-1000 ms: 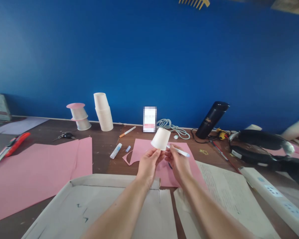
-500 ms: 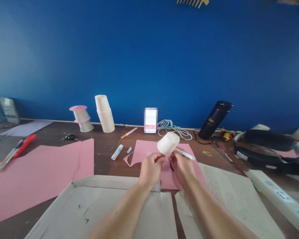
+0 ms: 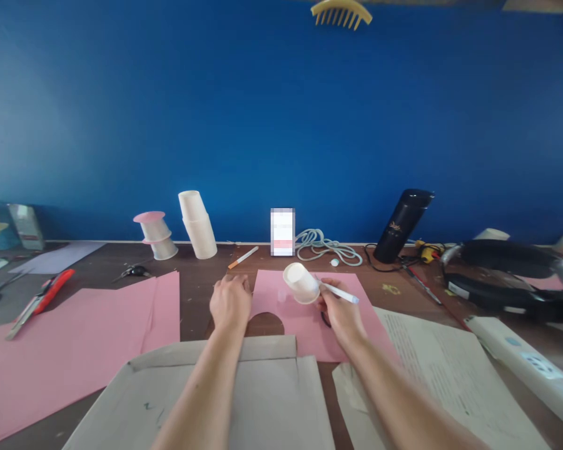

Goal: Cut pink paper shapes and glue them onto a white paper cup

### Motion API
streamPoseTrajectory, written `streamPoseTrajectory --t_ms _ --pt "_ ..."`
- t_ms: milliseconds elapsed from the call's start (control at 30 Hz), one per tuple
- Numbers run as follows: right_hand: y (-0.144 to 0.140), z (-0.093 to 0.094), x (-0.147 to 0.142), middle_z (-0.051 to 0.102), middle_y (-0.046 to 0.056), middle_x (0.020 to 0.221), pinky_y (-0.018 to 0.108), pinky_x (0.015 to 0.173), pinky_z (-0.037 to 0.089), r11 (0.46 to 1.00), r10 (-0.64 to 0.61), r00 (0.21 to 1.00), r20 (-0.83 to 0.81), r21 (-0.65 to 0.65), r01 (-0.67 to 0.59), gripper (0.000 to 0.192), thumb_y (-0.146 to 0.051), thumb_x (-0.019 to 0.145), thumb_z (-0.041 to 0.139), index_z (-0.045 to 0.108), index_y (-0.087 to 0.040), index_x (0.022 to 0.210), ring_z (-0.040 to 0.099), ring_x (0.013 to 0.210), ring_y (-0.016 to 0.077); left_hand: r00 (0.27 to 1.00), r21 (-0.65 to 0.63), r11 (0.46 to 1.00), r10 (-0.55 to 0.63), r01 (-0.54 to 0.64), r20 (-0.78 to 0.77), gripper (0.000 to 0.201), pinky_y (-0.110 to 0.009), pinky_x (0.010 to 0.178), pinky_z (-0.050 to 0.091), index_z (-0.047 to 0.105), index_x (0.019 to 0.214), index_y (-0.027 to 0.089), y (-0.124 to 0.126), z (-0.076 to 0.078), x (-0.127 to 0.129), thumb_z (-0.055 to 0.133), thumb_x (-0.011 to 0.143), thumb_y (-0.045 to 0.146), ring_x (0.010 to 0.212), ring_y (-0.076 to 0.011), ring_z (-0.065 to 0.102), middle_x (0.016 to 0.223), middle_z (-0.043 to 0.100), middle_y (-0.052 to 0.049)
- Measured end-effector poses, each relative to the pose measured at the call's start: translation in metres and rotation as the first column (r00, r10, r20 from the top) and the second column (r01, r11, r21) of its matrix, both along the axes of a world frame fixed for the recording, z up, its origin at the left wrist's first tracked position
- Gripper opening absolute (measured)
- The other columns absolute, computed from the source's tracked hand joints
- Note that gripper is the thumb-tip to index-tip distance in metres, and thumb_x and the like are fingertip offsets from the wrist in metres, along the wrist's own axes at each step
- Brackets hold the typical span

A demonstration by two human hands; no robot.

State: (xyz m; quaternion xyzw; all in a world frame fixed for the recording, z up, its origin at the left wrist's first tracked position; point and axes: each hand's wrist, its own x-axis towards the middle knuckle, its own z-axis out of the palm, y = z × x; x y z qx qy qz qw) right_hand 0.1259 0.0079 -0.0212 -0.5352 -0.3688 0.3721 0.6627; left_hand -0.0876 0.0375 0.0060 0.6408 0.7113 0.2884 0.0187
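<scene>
Pixelated card (image 3: 282, 232) unreadable; comb (image 3: 341, 12) (top edge) cut off.

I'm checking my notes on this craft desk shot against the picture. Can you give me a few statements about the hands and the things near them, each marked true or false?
1. The right hand holds both a white paper cup and a pen. True.
2. The left hand grips the cup. False: it is off the cup, down at the left edge of the pink sheet.
3. The pink sheet has a rounded cut-out in its near edge. True.
4. The stack of cups stands right of the black flask. False: it stands to the left.
</scene>
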Motion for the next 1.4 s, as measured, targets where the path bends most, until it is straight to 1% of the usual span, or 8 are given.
streamPoseTrajectory --t_ms 133,300,467,700,900,1067,1200,1400 --pt "-0.003 0.004 -0.004 0.055 -0.004 0.054 0.023 0.040 0.040 0.998 0.045 0.996 0.072 -0.049 -0.042 0.032 -0.043 0.071 0.064 0.057 -0.019 0.091 0.052 0.047 0.0136 0.992 -0.107 0.994 0.016 -0.030 -0.128 0.034 -0.038 0.075 0.041 0.070 0.098 0.021 0.006 -0.005 -0.009 0.043 0.083 0.036 0.094 -0.0317 0.053 0.098 0.061 -0.015" --pt "-0.007 0.008 -0.007 0.058 -0.001 0.063 0.024 0.045 0.040 0.998 0.064 0.972 0.226 -0.040 -0.056 0.029 -0.044 0.076 0.057 0.056 -0.019 0.090 0.052 0.051 0.0144 0.979 -0.176 0.983 0.021 -0.058 -0.205 0.030 -0.036 0.072 0.043 0.072 0.089 0.025 0.007 -0.007 -0.006 0.044 0.082 0.036 0.090 -0.0298 0.054 0.092 0.061 -0.011" --pt "-0.010 0.008 -0.008 0.063 0.002 0.075 0.026 0.053 0.042 0.999 0.035 0.898 0.438 -0.034 -0.022 0.020 -0.037 0.079 0.052 0.056 -0.021 0.091 0.057 0.061 0.0169 0.977 -0.170 0.985 -0.001 -0.036 -0.211 0.029 -0.037 0.072 0.043 0.071 0.088 0.026 0.006 -0.007 -0.005 0.044 0.082 0.030 0.092 -0.0297 0.053 0.095 0.062 -0.010" --pt "-0.009 0.003 -0.005 0.062 0.000 0.068 0.026 0.049 0.039 0.993 0.022 0.838 0.545 -0.112 0.047 0.014 -0.029 0.081 0.047 0.054 -0.022 0.092 0.057 0.054 0.0170 0.979 -0.168 0.986 -0.012 -0.023 -0.204 0.027 -0.038 0.072 0.044 0.070 0.088 0.021 0.008 -0.009 -0.004 0.044 0.081 0.028 0.093 -0.0306 0.053 0.096 0.063 -0.012" --pt "-0.015 0.008 -0.004 0.066 0.002 0.084 0.028 0.059 0.041 0.995 0.013 0.749 0.663 -0.082 0.055 0.017 -0.027 0.082 0.044 0.051 -0.024 0.098 0.061 0.072 0.0201 0.977 -0.068 0.997 0.006 -0.021 -0.214 0.024 -0.039 0.074 0.043 0.066 0.089 0.018 0.005 -0.008 -0.002 0.044 0.082 0.026 0.090 -0.0309 0.053 0.093 0.063 -0.013" --pt "-0.015 0.008 -0.004 0.065 0.004 0.089 0.030 0.064 0.042 0.995 0.002 0.718 0.696 -0.074 0.069 0.020 -0.031 0.084 0.043 0.049 -0.024 0.102 0.062 0.079 0.0216 0.988 0.044 0.999 0.012 -0.005 -0.155 0.023 -0.037 0.075 0.043 0.061 0.096 0.020 0.000 -0.001 0.003 0.041 0.086 0.027 0.087 -0.0272 0.056 0.094 0.065 -0.009" --pt "-0.014 0.006 -0.003 0.065 0.005 0.090 0.032 0.064 0.043 0.992 -0.006 0.713 0.701 -0.087 0.093 0.024 -0.036 0.086 0.042 0.048 -0.024 0.105 0.062 0.078 0.0226 0.998 0.046 0.999 -0.015 0.018 -0.063 0.022 -0.035 0.072 0.044 0.059 0.098 0.022 -0.004 0.003 0.009 0.041 0.087 0.030 0.088 -0.0257 0.059 0.094 0.065 -0.008" --pt "-0.013 0.012 -0.004 0.064 0.008 0.099 0.038 0.070 0.046 0.990 -0.127 0.764 0.632 0.028 0.142 0.027 -0.039 0.087 0.044 0.049 -0.022 0.107 0.062 0.085 0.0242 0.993 0.091 0.995 -0.058 0.049 0.100 0.021 -0.034 0.075 0.044 0.060 0.097 0.022 -0.006 0.002 0.013 0.043 0.086 0.031 0.091 -0.0241 0.060 0.096 0.065 -0.007"
